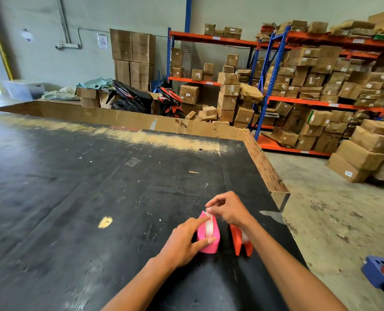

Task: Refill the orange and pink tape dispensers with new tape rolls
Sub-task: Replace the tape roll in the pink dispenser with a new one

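Note:
A pink tape dispenser (210, 244) stands on the black table (96, 198) with a clear tape roll (209, 230) seated in it. My left hand (184, 241) grips the dispenser, forefinger along its top and thumb on its near side. My right hand (228, 208) is just above the dispenser's far end, with thumb and fingers pinching the loose tape end (209, 212). To the right stands an orange tape dispenser (240, 242), partly hidden behind my right wrist, also holding a clear roll (244, 236).
The table's right edge is close to the orange dispenser, with a cardboard rim (265, 167) along the far and right sides. Bits of tape and scraps lie on the table. Beyond are shelves of cardboard boxes (309, 86), two motorbikes (146, 97) and a blue pallet (379, 274).

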